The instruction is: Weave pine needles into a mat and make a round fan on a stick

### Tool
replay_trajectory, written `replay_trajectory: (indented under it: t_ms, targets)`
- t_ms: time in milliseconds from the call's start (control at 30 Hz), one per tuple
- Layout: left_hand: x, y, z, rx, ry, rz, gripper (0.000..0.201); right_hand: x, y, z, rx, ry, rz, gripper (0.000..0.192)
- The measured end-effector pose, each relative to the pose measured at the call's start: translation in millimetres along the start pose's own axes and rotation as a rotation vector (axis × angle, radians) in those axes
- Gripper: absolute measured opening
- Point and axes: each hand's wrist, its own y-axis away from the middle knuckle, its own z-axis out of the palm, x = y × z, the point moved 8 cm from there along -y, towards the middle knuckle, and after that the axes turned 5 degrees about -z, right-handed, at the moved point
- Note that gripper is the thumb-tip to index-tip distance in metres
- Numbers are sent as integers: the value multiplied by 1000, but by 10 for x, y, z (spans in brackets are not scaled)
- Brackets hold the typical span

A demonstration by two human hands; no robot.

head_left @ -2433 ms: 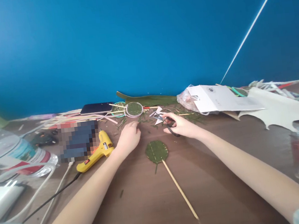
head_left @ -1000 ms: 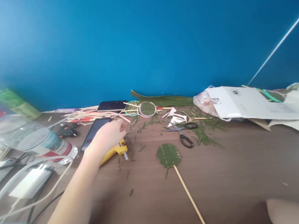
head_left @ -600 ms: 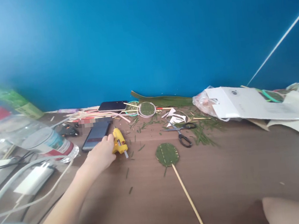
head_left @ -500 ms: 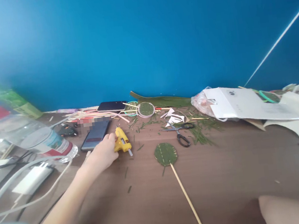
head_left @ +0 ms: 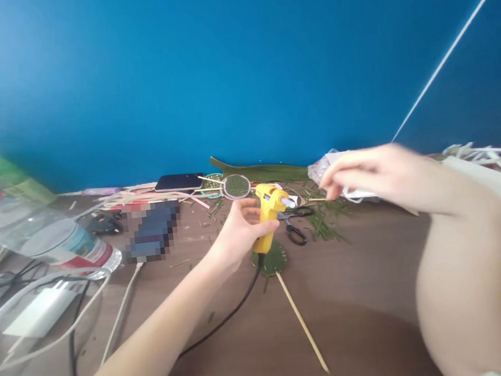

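My left hand [head_left: 240,231] grips a yellow glue gun [head_left: 267,225] by its handle, nozzle pointing up and to the right, with a black cord trailing below. Partly behind the gun lies a round green leaf-covered disc [head_left: 276,258] on a pale wooden stick [head_left: 302,321]. My right hand [head_left: 362,178] is raised palm down over the far right of the table, fingers loosely bent and slightly blurred, with nothing visible in them. Under its fingertips are a thin stick [head_left: 317,199] and green leaf clippings [head_left: 324,225]. Black-handled scissors [head_left: 296,234] lie between the hands.
A second round piece with a pale rim [head_left: 236,186] and a long green leaf [head_left: 267,172] lie by the blue wall. To the left are a phone [head_left: 153,229], a plastic bottle [head_left: 67,245] and white cables. White card [head_left: 494,181] and a plastic bag [head_left: 322,164] are at right.
My left hand has lifted the glue gun off the table and carried it right, over the leaf disc. My right hand has come up from the lower right to the far side. The view has shifted slightly.
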Motion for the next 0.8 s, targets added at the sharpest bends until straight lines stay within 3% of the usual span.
replay_trajectory:
  t_ms: [100,233,400,533,633,733,800]
  targets:
    - [19,-23,42,49,113,19,50,-5,-148,401,-281,-115,32,33]
    - [179,-34,35,72,119,180,50,-162,-315,760,-379,-403,-46,41]
    - [337,-1,8,178,-86,359,47,-355,-401,851,-220,-755,-71,50]
    - [412,59,-53,211,-141,414,45,-401,-460,886,-85,-867,-32,44]
    - [446,102,-193,200,-224,422,32,-338,-491,859,-13,-859,19,39]
    - [412,162,-508,399,-423,442,15,-256,-475,732,7,-860,21,36]
    - [278,144,-544,384,-630,427,12,-201,-424,617,-7,-852,25,36]
